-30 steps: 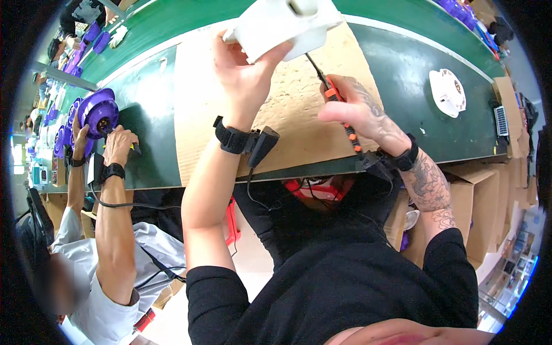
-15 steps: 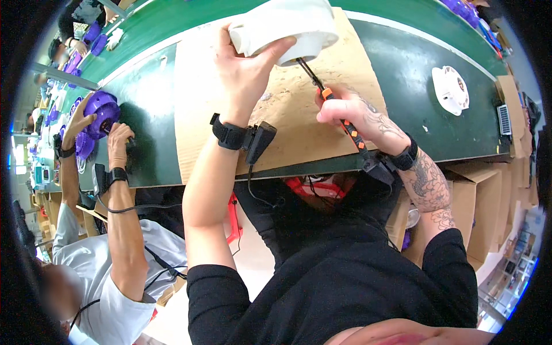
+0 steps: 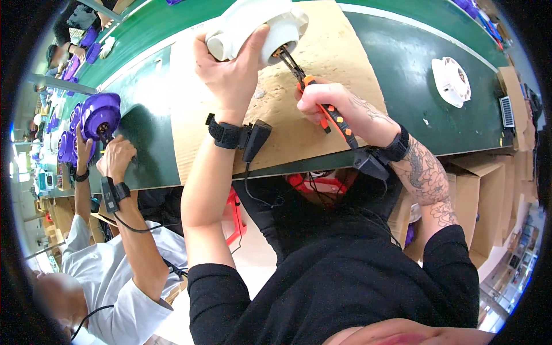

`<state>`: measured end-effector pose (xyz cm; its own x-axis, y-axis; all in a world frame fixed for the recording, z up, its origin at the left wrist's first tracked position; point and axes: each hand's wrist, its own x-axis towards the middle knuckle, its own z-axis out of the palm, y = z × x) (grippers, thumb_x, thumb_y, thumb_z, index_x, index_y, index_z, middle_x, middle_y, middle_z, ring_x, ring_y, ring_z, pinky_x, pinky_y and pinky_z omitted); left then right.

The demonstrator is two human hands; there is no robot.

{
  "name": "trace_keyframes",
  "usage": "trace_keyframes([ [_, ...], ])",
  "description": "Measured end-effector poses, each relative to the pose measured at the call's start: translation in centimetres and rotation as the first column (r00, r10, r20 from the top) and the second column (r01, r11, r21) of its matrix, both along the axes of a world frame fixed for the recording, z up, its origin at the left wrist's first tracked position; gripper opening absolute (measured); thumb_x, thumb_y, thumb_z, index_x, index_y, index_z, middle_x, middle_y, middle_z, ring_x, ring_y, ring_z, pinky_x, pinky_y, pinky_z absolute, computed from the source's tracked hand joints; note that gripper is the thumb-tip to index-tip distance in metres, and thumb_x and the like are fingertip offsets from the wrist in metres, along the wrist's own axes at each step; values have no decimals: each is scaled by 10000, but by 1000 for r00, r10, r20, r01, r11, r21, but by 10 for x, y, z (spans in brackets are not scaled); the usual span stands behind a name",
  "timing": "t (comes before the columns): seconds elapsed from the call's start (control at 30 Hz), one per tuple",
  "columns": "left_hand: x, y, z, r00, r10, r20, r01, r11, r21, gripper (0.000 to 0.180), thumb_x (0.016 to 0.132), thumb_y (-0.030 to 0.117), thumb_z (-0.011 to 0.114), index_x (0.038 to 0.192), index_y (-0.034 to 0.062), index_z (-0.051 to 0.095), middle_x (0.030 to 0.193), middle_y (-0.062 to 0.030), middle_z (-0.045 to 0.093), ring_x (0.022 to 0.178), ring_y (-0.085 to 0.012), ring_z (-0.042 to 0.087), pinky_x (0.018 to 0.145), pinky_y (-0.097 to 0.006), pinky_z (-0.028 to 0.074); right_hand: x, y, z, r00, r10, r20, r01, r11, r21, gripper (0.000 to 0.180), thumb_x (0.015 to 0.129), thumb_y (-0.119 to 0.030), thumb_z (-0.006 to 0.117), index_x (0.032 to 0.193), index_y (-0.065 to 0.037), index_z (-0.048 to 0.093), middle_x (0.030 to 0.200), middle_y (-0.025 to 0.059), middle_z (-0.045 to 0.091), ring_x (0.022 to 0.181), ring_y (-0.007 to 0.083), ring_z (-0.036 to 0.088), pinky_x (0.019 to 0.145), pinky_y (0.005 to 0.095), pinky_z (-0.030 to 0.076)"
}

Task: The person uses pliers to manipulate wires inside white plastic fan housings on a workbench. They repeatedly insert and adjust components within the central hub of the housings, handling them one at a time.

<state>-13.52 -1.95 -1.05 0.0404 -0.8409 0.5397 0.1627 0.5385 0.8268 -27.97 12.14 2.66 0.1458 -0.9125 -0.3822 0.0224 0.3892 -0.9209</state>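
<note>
My left hand (image 3: pixel 230 75) grips a white plastic housing (image 3: pixel 247 26) with short round openings, holding it tilted above the cardboard sheet. Its thumb lies along the near side of the housing. In my right hand (image 3: pixel 333 103) is a pair of long-nose pliers (image 3: pixel 336 118) with orange and black handles. The jaws reach into the round opening that faces me, at a copper-coloured part (image 3: pixel 280 52) inside. Whether the jaws are clamped on that part I cannot tell. The fingers of my right hand are wrapped round the handles.
The brown cardboard sheet (image 3: pixel 213 149) lies on the green table (image 3: pixel 402 75). Another white housing (image 3: pixel 451 81) rests on the right. At left, a co-worker's hands (image 3: pixel 117 156) work on a purple housing (image 3: pixel 100 112). Open cardboard boxes (image 3: pixel 483 178) stand below the right edge.
The white housing has moved left and tilted, its opening now turned more toward me. The pliers have shifted left and up, and their handles have spread. The co-worker's purple housing has turned.
</note>
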Motion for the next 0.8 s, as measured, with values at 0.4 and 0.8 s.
trace_keyframes([
  [0.4, -2, -3, 2, 994, 87, 62, -88, 996, 5, 500, 711, 270, 963, 981, -21, 660, 932, -77, 714, 817, -128, 660, 760, -280, 546, 10, -11, -32, 731, -121, 671, -62, 968, 242, 240, 882, -286, 609, 781, -119, 469, 655, -37, 391, 568, 90, 363, 563, 271, 323],
  [0.8, 30, -65, -12, 825, 483, 293, -504, 864, -3, 534, 701, 414, 951, 912, 21, 657, 889, -98, 750, 808, -158, 695, 750, -344, 580, 28, 19, -41, 674, -66, 736, -180, 952, 250, 193, 929, -255, 591, 848, -103, 503, 654, -48, 396, 560, 79, 403, 540, 258, 398],
])
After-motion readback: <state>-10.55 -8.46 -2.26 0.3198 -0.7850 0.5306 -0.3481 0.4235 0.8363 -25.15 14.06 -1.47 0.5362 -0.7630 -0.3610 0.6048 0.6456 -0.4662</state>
